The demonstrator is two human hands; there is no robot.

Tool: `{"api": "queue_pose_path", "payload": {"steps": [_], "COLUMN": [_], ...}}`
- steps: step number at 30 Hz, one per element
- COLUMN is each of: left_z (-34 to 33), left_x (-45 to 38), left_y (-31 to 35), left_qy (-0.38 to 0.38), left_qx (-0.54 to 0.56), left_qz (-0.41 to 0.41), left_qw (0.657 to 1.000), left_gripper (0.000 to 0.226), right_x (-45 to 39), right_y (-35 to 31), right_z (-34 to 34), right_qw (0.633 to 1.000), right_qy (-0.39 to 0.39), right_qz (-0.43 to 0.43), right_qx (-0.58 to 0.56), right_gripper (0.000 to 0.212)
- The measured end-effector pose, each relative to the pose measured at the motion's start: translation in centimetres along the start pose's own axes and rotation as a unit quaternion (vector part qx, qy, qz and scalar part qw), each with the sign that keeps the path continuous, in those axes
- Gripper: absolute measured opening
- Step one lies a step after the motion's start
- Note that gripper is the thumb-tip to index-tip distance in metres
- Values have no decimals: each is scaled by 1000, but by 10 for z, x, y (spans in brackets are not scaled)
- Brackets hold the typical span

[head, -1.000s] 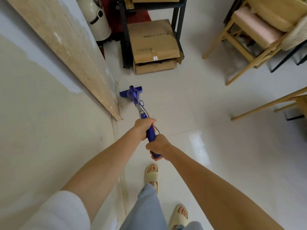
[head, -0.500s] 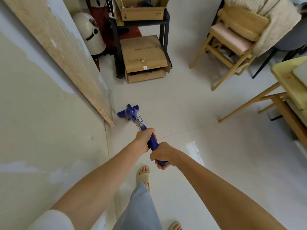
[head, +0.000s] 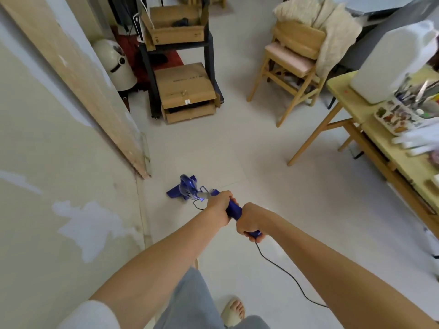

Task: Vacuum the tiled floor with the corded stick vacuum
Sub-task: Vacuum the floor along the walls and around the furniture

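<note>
Both hands grip the blue vacuum (head: 190, 191) by its handle: the left hand (head: 218, 206) is wrapped round the upper part of the shaft, nearer the motor body, and the right hand (head: 249, 220) is curled round the handle's end, just behind the left. The vacuum's head sits on the pale tiled floor (head: 273, 176), near the bottom corner of a wooden board (head: 78, 77) that leans against the wall (head: 47, 186) on the left. A black cord (head: 280, 274) runs from the handle's end under the right hand, trails down across the floor and passes behind the right forearm. Farther off stands a black shelf (head: 209, 55) carrying an open cardboard box (head: 175, 27), with flat boxes (head: 187, 89) stacked at its foot. A white bin (head: 114, 65) stands to the shelf's left. On the right a wooden chair (head: 292, 58) has a cream blanket (head: 332, 27) draped over its back, and beside it a wooden desk (head: 384, 148) holds a white jug (head: 389, 65) and a paint palette (head: 396, 117). A foot in a sandal (head: 234, 312) shows at the bottom edge.
</note>
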State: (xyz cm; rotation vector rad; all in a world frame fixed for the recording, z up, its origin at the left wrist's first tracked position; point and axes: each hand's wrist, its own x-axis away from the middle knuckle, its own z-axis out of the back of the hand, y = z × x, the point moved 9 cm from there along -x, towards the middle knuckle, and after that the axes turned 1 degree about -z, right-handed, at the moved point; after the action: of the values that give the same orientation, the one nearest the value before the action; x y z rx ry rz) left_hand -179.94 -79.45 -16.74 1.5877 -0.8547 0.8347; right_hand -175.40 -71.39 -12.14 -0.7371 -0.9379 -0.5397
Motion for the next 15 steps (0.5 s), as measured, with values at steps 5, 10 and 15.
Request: {"api": "queue_pose_path", "payload": {"steps": [5,10,15], "left_z": [-13,13,44], "left_x": [28,32,24], "left_y": [-11,-3,11], "left_qy": [-12,-35,-43], "left_qx": [-66,-141,-169], "left_qz": [-4,0,16], "left_qw": [998,989,985], "left_gripper": [24,32,30], "right_x": [43,74,58], "right_y": [18,-9,-40], "right_z": [-5,-36,-68], "right_qw": [995,971,947], "right_qy": [-8,-24,-49], "right_qz": [6,52,57], "right_qx": [-96,-233,-311], "right_gripper": [13,10,14]}}
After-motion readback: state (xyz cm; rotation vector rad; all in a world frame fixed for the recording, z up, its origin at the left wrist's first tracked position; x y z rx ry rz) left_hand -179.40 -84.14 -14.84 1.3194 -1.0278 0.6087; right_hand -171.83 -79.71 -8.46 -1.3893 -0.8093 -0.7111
